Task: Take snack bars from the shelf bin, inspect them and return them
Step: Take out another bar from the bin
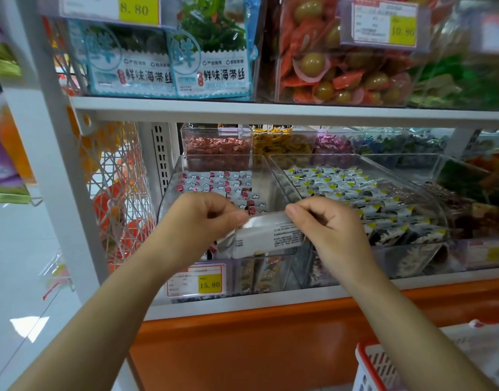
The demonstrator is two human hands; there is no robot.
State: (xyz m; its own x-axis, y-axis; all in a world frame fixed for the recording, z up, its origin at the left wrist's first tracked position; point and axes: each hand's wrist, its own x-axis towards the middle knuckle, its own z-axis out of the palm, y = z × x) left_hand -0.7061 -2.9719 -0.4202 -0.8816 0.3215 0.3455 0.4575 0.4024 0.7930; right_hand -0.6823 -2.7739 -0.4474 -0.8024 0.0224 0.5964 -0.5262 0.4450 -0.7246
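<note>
A silver-white wrapped snack bar (266,235) with small printed text on its back is held level in front of the clear shelf bin (220,162). My left hand (199,218) pinches its left end and my right hand (324,221) pinches its right end. Inside that bin lie several more white bars with red marks (214,182); the hands hide the bin's front part.
A second clear bin (321,159) to the right holds several white-and-black packets with yellow corners. A yellow price tag (210,283) sits on the shelf front below. Seaweed packs (169,63) fill the upper shelf. A red-and-white basket (375,365) stands at the lower right.
</note>
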